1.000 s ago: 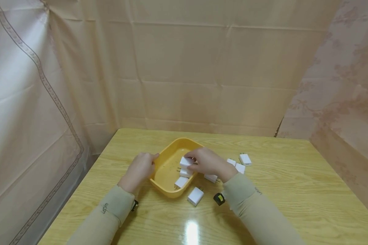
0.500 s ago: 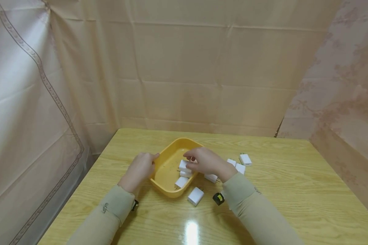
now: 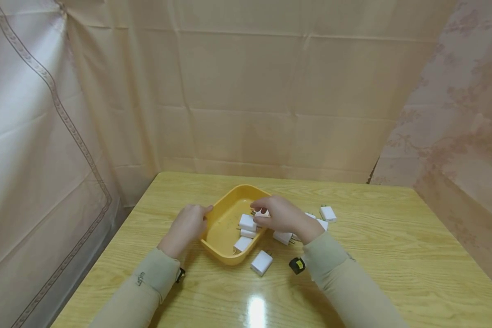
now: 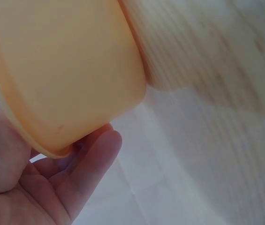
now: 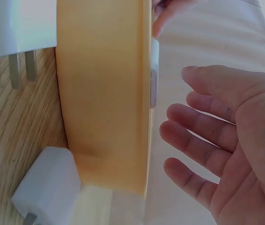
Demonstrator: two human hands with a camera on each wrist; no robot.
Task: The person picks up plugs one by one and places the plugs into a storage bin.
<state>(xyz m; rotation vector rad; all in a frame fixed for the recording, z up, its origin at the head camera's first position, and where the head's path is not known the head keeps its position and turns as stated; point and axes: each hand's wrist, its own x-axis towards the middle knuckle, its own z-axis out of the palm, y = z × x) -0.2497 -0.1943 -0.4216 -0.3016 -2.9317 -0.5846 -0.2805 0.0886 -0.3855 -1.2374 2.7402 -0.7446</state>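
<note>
A yellow plastic bin [image 3: 225, 258] stands on the wooden table. My left hand [image 3: 187, 228] grips its left rim, thumb and fingers on either side of the wall in the left wrist view. Inside the bin, white plug-in chargers [image 3: 247, 222] lie piled along the right side. Over the bin's right rim is my right hand [image 3: 282, 214], its fingers spread. The right wrist view shows that hand [image 5: 216, 136] holding nothing, apart from the bin wall [image 5: 104, 93]. Another white charger [image 3: 262, 212] shows in the bin, partly hidden behind its fingers.
A loose white charger [image 3: 261, 263] lies in front of the bin. Several more, such as one charger [image 3: 328, 213] at the far right and another [image 3: 283, 237] by the right wrist, lie on the table [image 3: 393, 246]. A fabric curtain [image 3: 246, 100] rises behind.
My right hand has let go of a white charger, which dropped slightly onto the pile in the bin, and has shifted a little right. My left hand has stayed on the rim.
</note>
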